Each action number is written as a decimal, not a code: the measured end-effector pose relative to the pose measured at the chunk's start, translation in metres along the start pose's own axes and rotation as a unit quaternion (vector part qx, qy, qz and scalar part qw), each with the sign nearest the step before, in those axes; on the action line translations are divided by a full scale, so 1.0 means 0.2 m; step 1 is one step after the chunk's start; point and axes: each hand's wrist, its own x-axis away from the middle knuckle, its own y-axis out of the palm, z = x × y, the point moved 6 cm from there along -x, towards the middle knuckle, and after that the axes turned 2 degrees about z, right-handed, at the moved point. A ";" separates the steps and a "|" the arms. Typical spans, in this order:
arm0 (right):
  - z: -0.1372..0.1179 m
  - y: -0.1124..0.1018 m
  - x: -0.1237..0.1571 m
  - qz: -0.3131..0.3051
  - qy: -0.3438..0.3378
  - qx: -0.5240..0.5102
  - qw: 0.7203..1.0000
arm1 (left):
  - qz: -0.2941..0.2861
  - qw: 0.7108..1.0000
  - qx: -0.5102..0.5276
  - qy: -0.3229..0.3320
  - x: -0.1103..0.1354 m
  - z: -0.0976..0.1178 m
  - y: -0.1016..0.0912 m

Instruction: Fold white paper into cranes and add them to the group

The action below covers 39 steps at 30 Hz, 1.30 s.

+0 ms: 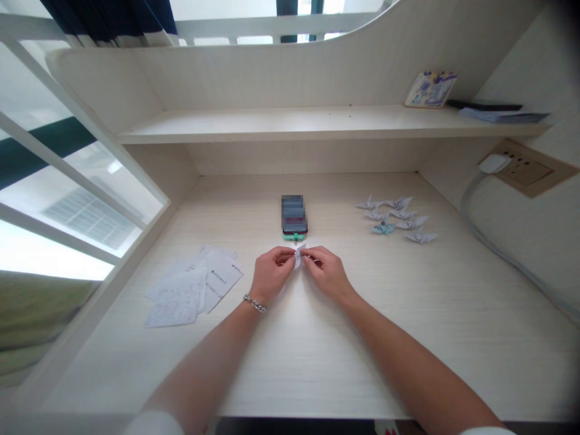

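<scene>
Both of my hands meet over the middle of the pale wooden desk [317, 350], pinching a small piece of folded white paper [298, 256] between them. My left hand [270, 272], with a chain bracelet at the wrist, grips the paper's left side with closed fingers. My right hand [325, 272] pinches the right side. Just beyond the paper a phone [294, 215] in a teal case lies flat on the desk.
Several folded paper cranes [399, 219] lie at the right rear of the desk. Loose printed sheets [194, 284] lie to the left. A shelf [317, 124] above holds a packet [430, 89] and booklets. A wall socket [521, 166] with plug and cable is on the right.
</scene>
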 end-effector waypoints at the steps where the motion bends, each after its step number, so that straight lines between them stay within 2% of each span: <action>1: 0.01 0.01 0.00 -0.004 0.011 -0.014 1.000 | -0.001 1.000 -0.011 0.011 0.01 0.01 0.00; 6: 0.08 0.03 -0.02 -0.043 0.079 -0.124 0.988 | -0.029 0.999 -0.002 0.022 0.03 0.03 0.05; 9: 0.13 0.04 -0.03 -0.042 0.133 -0.184 0.973 | -0.040 0.999 -0.002 0.030 0.02 0.04 0.05; 11: 0.17 0.04 -0.02 -0.030 0.180 -0.221 0.958 | -0.020 0.999 -0.017 0.037 0.01 0.04 0.02; 14: 0.21 0.04 -0.02 -0.021 0.236 -0.265 0.934 | 0.041 0.996 -0.072 0.042 -0.01 0.04 -0.05; 15: 0.22 0.05 -0.01 -0.021 0.246 -0.273 0.930 | 0.044 0.995 -0.082 0.040 -0.02 0.04 -0.06; 17: 0.22 0.05 -0.01 -0.022 0.258 -0.285 0.923 | 0.011 0.997 -0.065 0.026 -0.02 0.02 -0.04; 19: 0.20 0.06 -0.01 -0.024 0.259 -0.294 0.920 | -0.042 0.998 -0.034 0.018 -0.02 0.01 0.00; 21: 0.19 0.06 -0.01 -0.029 0.260 -0.299 0.918 | -0.071 0.997 -0.022 0.022 -0.02 0.00 0.03; 28: 0.19 0.06 0.00 -0.063 0.244 -0.287 0.924 | -0.073 0.997 -0.006 -0.014 -0.03 -0.06 0.02; 33: 0.20 0.06 0.00 -0.091 0.228 -0.267 0.932 | -0.079 0.996 0.023 -0.032 -0.03 -0.07 0.03; 36: 0.18 0.05 -0.01 -0.095 0.205 -0.226 0.948 | -0.087 0.995 0.028 -0.034 -0.02 -0.06 0.04; 39: 0.13 0.03 -0.02 -0.083 0.150 -0.162 0.972 | -0.100 0.994 0.020 -0.032 -0.01 -0.05 0.05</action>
